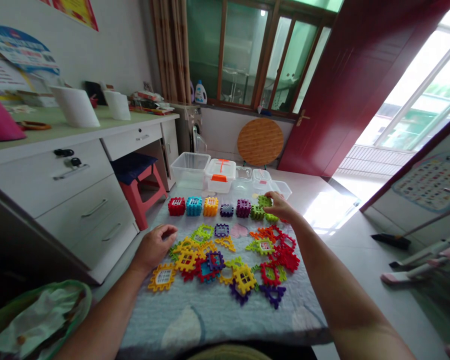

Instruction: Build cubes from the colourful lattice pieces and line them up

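My right hand (281,206) pinches a green building piece (264,201) at the far right of a row of block stacks. Beside it stand a darker green stack (257,212) and a purple stack (243,208). Further left in the row are a small dark violet stack (227,210), a yellow stack (211,206), a blue stack (194,206) and a red stack (176,206). My left hand (155,247) rests at the table's left side, fingers loosely curled with a gap to the thumb, nothing visible in it. A yellow window piece (162,277) lies just below it.
Loose pieces, such as a yellow square (244,279), a red square (270,274) and a purple triangle (273,295), are scattered over the cloth-covered table (225,320). Behind the row stand a clear bin (189,172) and a box with orange latches (220,175). A stool (140,182) is left.
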{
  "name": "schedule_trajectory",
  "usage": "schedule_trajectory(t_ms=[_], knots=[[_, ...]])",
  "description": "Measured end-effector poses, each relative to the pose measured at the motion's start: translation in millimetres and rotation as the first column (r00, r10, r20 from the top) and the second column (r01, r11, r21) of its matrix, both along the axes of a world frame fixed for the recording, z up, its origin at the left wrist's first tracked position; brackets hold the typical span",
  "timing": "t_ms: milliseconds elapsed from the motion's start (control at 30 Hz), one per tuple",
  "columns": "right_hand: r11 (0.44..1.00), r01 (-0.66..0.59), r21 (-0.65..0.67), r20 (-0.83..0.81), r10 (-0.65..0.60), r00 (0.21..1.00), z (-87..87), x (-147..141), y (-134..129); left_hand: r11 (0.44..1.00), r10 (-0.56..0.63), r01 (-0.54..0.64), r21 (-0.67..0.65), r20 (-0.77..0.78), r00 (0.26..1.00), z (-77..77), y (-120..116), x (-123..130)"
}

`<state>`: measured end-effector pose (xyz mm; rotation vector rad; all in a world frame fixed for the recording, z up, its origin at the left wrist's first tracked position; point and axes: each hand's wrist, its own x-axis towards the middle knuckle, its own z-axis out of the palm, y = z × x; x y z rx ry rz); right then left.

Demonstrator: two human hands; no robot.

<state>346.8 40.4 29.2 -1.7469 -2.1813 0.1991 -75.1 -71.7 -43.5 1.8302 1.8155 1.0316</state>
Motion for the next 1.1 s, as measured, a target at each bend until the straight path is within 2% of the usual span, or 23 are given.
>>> schedule_trajectory(t_ms=[200, 567, 933, 1100], knots=[[0.992, -0.082, -0.096, 0.081, 0.09, 0.993, -4.1, -4.6, 11.3, 1.0, -0.006, 0.006, 0.007, 0.001, 1.0, -4.4, 1.4, -2.4], [0.981, -0.084, -0.174, 0.159, 0.112, 0.981, -9.4, -9.2, 25.3, 1.0, 0.012, -0.012, 0.005, -0.003, 1.0, -0.2, -0.5, -0.3], [0.986, -0.081, -0.145, 0.162, 0.105, 0.981, -8.2, -1.7, 32.7, 1.0, 0.017, -0.017, -0.002, -0.006, 1.0, 4.9, -2.1, 2.2], [0.982, -0.08, -0.174, 0.168, 0.109, 0.98, -8.9, -2.6, 30.5, 1.0, 0.01, -0.01, -0.003, -0.007, 1.0, 3.9, -1.8, 1.1]])
